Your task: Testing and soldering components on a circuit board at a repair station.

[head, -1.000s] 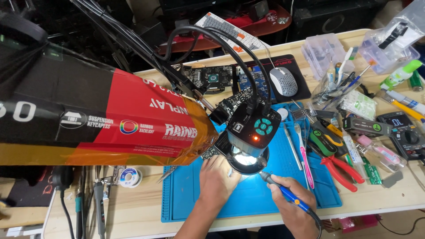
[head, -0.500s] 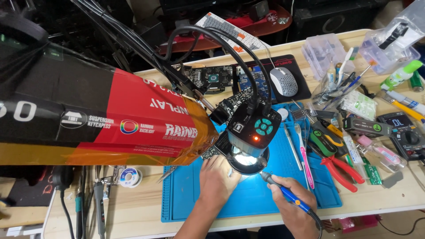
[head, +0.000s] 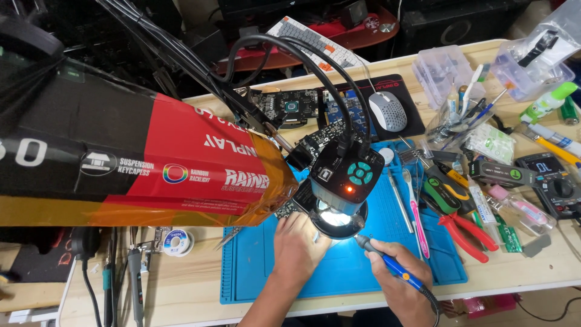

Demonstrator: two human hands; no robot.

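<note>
My left hand (head: 298, 245) rests on the blue work mat (head: 260, 272), its fingers pressing down on a dark circuit board (head: 289, 204) that lies mostly hidden under the lit magnifier lamp (head: 342, 184). My right hand (head: 399, 284) grips a blue soldering iron (head: 387, 261) like a pen. Its tip points up and left, into the bright spot beneath the lamp's ring. The board's surface under the lamp cannot be seen.
A large red, black and orange box (head: 133, 160) juts in from the left. Red pliers (head: 463, 233), green cutters, tweezers and a pink tool lie on the mat's right. A multimeter (head: 554, 181), white mouse (head: 387, 111), spare boards (head: 290, 108), a solder spool (head: 177, 242) and plastic boxes crowd the desk.
</note>
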